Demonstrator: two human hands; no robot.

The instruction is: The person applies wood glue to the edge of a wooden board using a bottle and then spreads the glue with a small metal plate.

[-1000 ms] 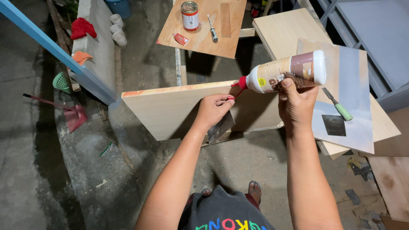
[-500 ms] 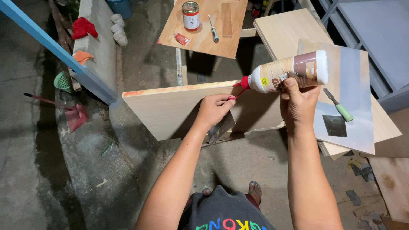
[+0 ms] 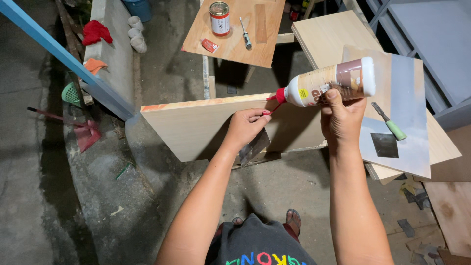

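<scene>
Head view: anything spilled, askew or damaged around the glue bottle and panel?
No spill shows. The glue bottle lies tilted in the right hand, nozzle near the left hand over the wooden panel. Offcuts litter the floor at lower right.

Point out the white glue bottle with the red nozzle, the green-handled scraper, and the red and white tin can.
white glue bottle (image 3: 326, 83), head view, label middle.
green-handled scraper (image 3: 395, 129), head view, handle.
tin can (image 3: 219, 19), head view, side.
</scene>
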